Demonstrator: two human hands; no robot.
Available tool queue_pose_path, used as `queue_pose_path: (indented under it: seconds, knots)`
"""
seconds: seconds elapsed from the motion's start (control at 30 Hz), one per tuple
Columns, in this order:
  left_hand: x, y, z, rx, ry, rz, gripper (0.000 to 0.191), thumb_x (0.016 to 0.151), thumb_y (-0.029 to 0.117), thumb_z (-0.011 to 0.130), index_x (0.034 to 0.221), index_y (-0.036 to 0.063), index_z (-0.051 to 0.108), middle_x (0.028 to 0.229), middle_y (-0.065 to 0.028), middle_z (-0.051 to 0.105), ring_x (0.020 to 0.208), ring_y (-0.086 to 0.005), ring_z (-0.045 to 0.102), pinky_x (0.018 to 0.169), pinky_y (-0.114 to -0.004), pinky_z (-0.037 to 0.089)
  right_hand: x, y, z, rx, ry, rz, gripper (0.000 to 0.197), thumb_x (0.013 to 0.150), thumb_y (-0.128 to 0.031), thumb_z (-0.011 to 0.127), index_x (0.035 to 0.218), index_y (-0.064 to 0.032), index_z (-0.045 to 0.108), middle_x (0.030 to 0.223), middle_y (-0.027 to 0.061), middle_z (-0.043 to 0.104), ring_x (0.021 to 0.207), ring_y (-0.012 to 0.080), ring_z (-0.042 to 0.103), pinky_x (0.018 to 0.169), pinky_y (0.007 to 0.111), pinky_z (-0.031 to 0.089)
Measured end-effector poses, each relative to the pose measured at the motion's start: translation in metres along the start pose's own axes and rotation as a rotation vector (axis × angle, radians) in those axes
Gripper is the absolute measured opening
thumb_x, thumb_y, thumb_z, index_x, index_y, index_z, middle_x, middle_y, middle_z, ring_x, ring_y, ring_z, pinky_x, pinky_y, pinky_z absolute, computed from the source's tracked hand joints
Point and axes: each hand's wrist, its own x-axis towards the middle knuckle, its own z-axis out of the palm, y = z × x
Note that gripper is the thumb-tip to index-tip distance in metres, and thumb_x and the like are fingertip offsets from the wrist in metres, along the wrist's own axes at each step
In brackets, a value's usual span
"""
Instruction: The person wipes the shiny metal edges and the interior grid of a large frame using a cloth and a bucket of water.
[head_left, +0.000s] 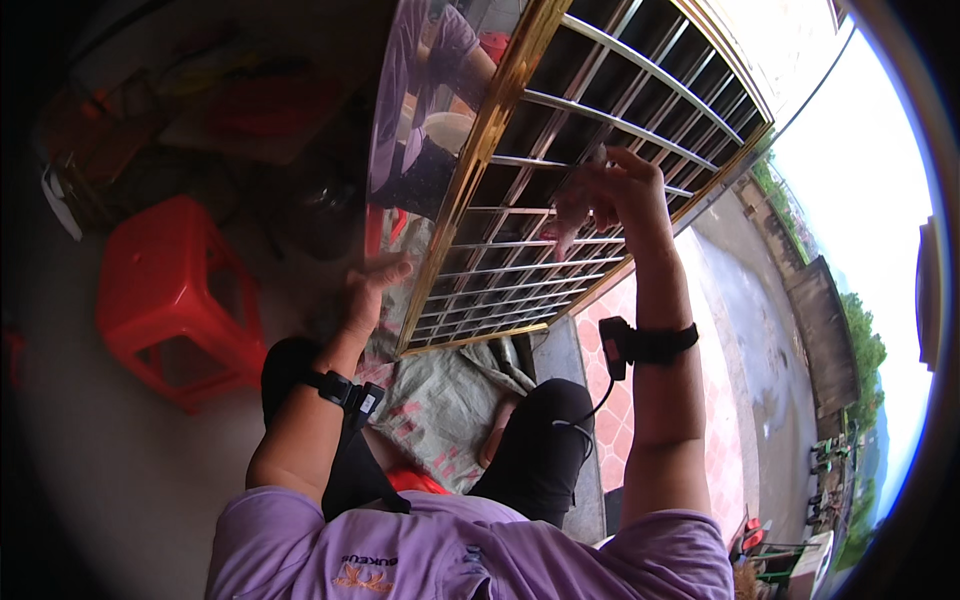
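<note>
A door or window panel (448, 206) with a gold-coloured frame and silver metal bars stands tilted in front of me. My right hand (634, 187) is raised at the bars, its fingers closed on a wet, crumpled cloth (574, 202) that hangs against them. Lower and to the left, my left hand (369, 292) is beside the panel's shiny, reflective side (405, 97), thumb pointing toward the gold frame. Its other fingers are in shadow, so I cannot tell whether it touches or grips that side.
A red plastic stool (161, 270) stands on the left. Beneath the panel and my legs lies a crumpled woven sack (427, 405). Pink tiles (611, 360) and a wet concrete yard (757, 300) extend on the right, with a low wall (817, 337) beyond.
</note>
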Motion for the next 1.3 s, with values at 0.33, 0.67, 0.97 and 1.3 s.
queue_pose_path:
  seconds: [0.33, 0.67, 0.97, 1.3]
  knots:
    - [-0.002, 0.000, 0.000, -0.002, 0.005, -0.004, 0.030, 0.071, 0.019, 0.075, 0.092, -0.0011, 0.069, 0.090, -0.0070, 0.068, 0.084, -0.0150, 0.061, 0.083, -0.027, 0.043, 0.006, 0.070, 0.001, -0.881, 0.607, -0.387, 0.015, 0.084, -0.021, 0.055, 0.098, -0.0195, 0.060, 0.069, 0.0155, 0.063, 0.066, 0.0347, 0.063, 0.051, 0.041, 0.047]
    - [-0.001, -0.006, -0.004, -0.075, -0.007, -0.001, 0.034, 0.070, 0.023, 0.076, 0.092, -0.0020, 0.069, 0.089, -0.0073, 0.068, 0.083, -0.0148, 0.061, 0.080, -0.027, 0.044, 0.011, 0.092, -0.012, -0.181, 0.479, -0.394, 0.025, 0.080, -0.005, 0.063, 0.104, -0.0068, 0.058, 0.075, 0.0035, 0.064, 0.060, 0.0110, 0.059, 0.049, 0.026, 0.045]
    - [0.002, -0.001, 0.004, -0.019, -0.004, 0.020, 0.036, 0.069, 0.024, 0.077, 0.092, -0.0019, 0.069, 0.088, -0.0076, 0.068, 0.080, -0.0143, 0.060, 0.079, -0.027, 0.044, 0.012, 0.061, -0.065, -0.286, 0.314, -0.070, 0.024, 0.082, -0.015, 0.060, 0.104, -0.0088, 0.061, 0.074, 0.0087, 0.066, 0.056, 0.0176, 0.062, 0.045, 0.029, 0.046]
    - [0.005, -0.008, -0.002, -0.026, 0.016, 0.017, 0.033, 0.070, 0.020, 0.076, 0.093, -0.0022, 0.068, 0.090, -0.0075, 0.068, 0.080, -0.0144, 0.060, 0.079, -0.027, 0.045, 0.019, 0.030, -0.047, -0.094, 0.122, -0.005, 0.025, 0.078, -0.012, 0.065, 0.102, -0.0034, 0.062, 0.066, 0.0024, 0.059, 0.043, 0.0082, 0.049, 0.036, 0.021, 0.038]
